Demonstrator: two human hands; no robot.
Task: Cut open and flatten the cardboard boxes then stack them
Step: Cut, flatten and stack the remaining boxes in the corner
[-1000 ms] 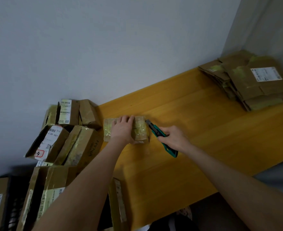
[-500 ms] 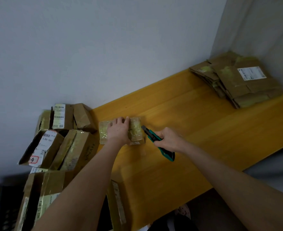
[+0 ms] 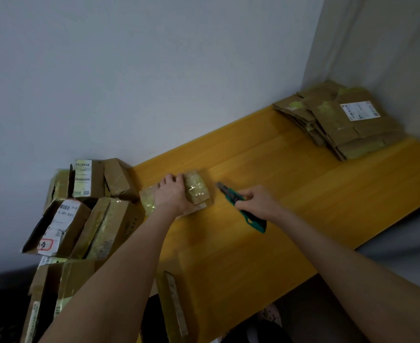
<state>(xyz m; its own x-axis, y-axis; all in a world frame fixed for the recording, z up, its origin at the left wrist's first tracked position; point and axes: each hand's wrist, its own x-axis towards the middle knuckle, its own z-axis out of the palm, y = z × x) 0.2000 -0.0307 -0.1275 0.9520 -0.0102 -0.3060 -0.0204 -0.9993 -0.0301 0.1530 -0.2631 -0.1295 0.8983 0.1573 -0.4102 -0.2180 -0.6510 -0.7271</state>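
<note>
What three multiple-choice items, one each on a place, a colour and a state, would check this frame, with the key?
1. Where does the flattened stack lie? A on the floor; B at the far right corner of the table; C on a chair.
2. What colour is the handle of the knife? A red; B green; C white.
3. What is the right hand doing? A lying flat; B lifting a box; C gripping the knife.
Key: 1 B, it sits where the two walls meet. 2 B, teal-green shows on both sides of the hand. 3 C, its fingers curl round the handle, with the blade apart from the small box.
</note>
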